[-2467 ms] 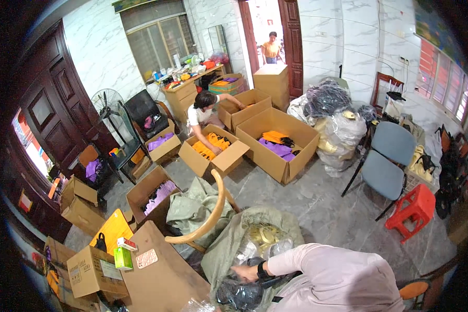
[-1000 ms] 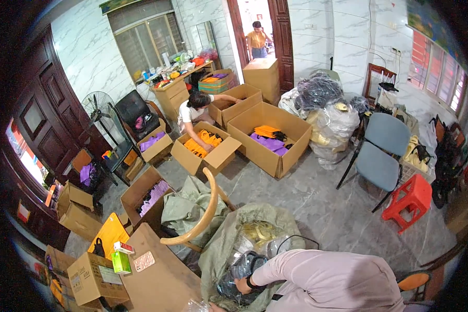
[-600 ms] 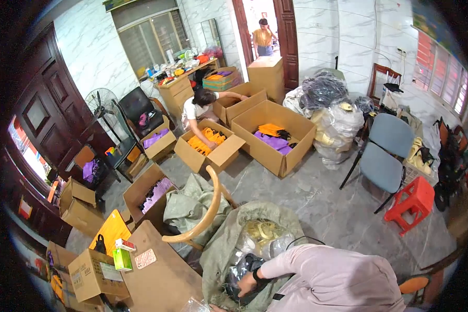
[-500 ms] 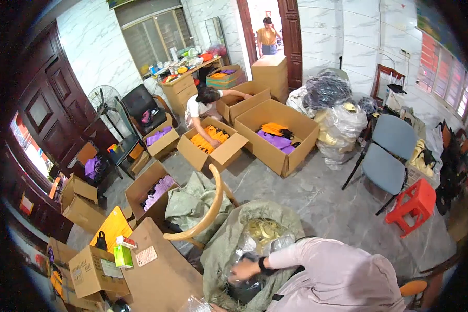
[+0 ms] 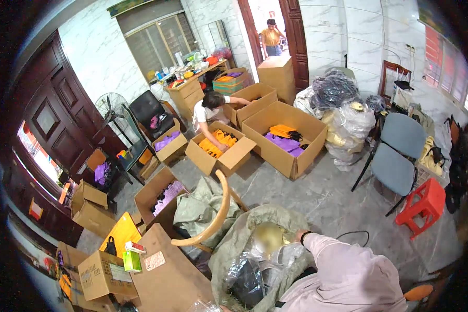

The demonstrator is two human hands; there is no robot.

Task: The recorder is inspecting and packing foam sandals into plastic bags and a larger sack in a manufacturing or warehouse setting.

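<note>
A large grey-green woven sack (image 5: 221, 268) stands open before me. Inside it are a clear plastic bag with pale yellow pieces (image 5: 270, 236) and a dark plastic-wrapped bundle (image 5: 246, 281). My right hand (image 5: 300, 236), below a black wristband and light pink sleeve, is closed at the sack's right rim; its fingertips are partly hidden. Only a sliver of my left hand (image 5: 225, 309) shows at the lower edge, beside some clear plastic (image 5: 204, 306); its fingers are hidden.
A curved wooden chair arm (image 5: 224, 208) rises behind the sack. Left is a cardboard surface (image 5: 166, 275) with a phone (image 5: 154, 261) and green box (image 5: 132, 261). A co-worker (image 5: 210, 112) reaches into open cartons (image 5: 203, 161). A red stool (image 5: 424, 207) and grey chair (image 5: 392, 166) stand right.
My right hand has moved up and right, from the dark bundle inside the sack to its right rim. More of the sack's contents shows. The view has shifted slightly.
</note>
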